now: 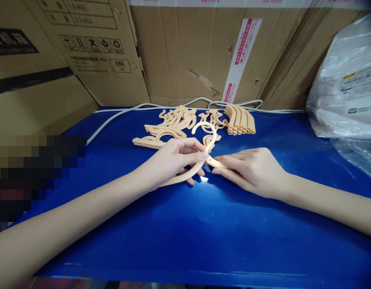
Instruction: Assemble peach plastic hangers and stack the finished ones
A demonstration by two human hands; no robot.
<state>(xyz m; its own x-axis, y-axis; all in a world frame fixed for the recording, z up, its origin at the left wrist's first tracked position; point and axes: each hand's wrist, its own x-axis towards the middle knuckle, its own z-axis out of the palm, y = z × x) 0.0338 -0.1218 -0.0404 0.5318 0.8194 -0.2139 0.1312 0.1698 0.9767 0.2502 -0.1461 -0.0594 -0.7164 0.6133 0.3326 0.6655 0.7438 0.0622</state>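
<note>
My left hand (176, 158) is closed on a cream plastic clothes hanger (215, 136), pinching it at the base of its curved hook. One curved arm of it runs down to the left under my palm. My right hand (254, 170) grips a cream hanger arm (216, 163), whose end with a small round hole meets the base of the hook. Whether the two are joined cannot be made out. Most of the right piece is hidden by my fingers. Both hands are above the blue table (197, 233).
Behind my hands lie loose hanger parts (178, 118), stacked flat pieces (146, 142), small hooks (215, 118) and a neat row of curved arms (241, 120). A white cable (134, 107) runs along cardboard boxes (185, 52). Clear plastic bags (345, 88) stand at right.
</note>
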